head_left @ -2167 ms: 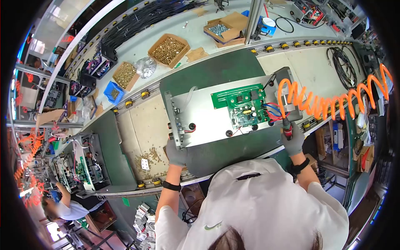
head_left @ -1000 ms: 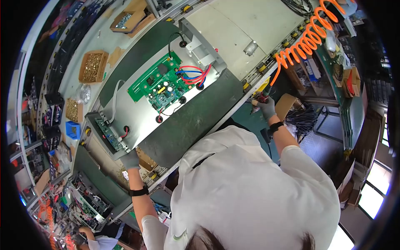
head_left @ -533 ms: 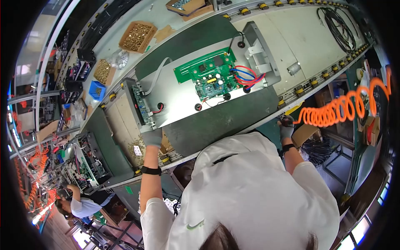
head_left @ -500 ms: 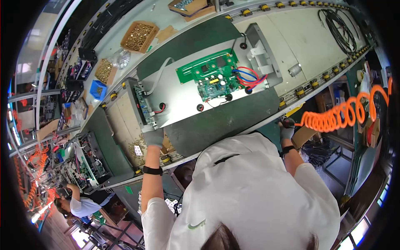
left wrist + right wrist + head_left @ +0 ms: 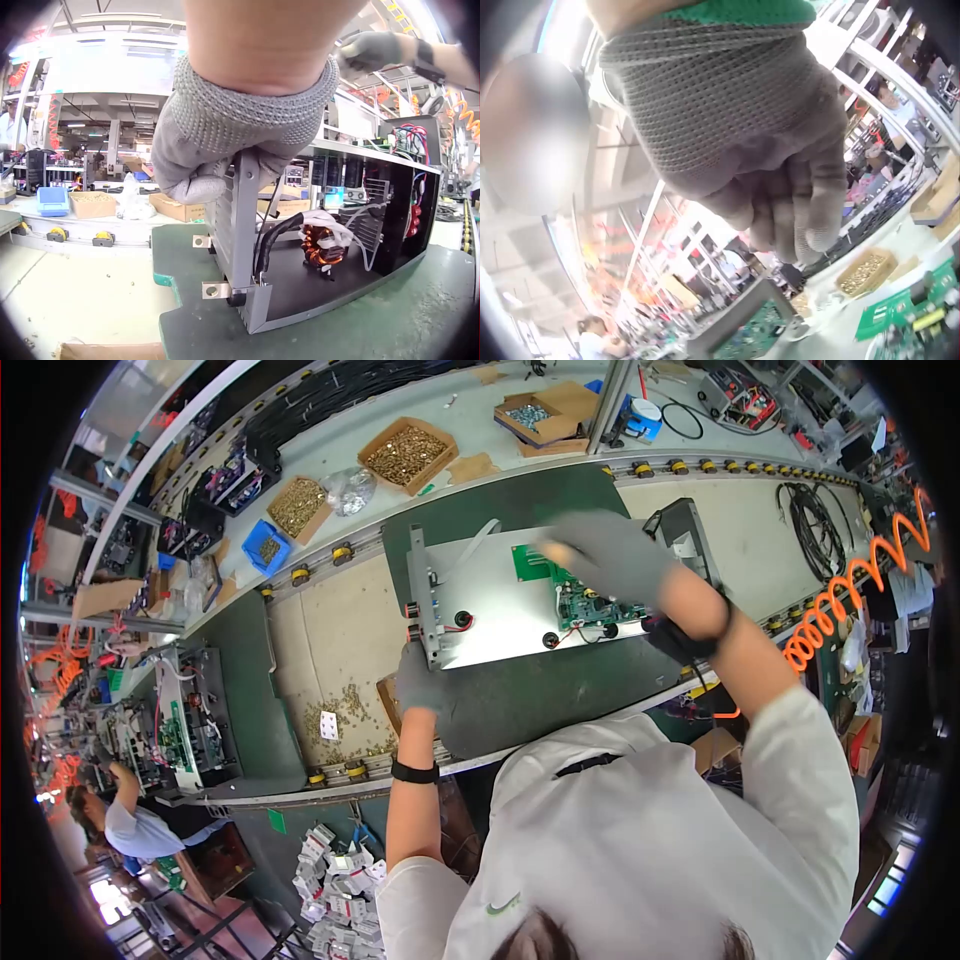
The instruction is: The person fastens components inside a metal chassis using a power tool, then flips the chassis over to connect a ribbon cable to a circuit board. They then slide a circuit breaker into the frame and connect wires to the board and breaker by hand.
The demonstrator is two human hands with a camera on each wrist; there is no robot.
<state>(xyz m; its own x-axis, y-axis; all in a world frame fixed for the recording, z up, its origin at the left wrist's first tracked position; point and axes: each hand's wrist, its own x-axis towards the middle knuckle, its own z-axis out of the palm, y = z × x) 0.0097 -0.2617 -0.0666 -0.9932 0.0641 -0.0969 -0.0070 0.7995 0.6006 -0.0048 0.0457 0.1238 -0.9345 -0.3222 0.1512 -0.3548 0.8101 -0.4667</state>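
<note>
A long conveyor bench (image 5: 330,630) crosses the head view from lower left to upper right, and a dark green mat (image 5: 540,700) lies on it at the middle of the frame. On the mat, a little above centre, stands a grey metal chassis (image 5: 490,625) with its flat top plate facing up. The left wrist view shows it from the side (image 5: 251,225), open there, with a copper coil (image 5: 324,247) and wiring inside. A green circuit board (image 5: 527,564) sits on the right part of the top plate, partly hidden by the right arm. An orange coiled hose (image 5: 850,595) runs along the right edge of the frame. The left hand (image 5: 420,680), in a grey glove, is at the chassis's lower left corner in the head view. Seen from the wrist, its fingers (image 5: 202,172) are curled together over the top edge of the end panel and clamp it. The right hand (image 5: 600,555), also gloved, is in the air above the circuit board and blurred in the head view. In the right wrist view its fingers (image 5: 810,202) hang close together, loosely bent, with nothing in them. At the top of the frame, beyond the conveyor, lie a cardboard box (image 5: 405,455) of brass screws and, further left, a small blue bin (image 5: 265,548).
</note>
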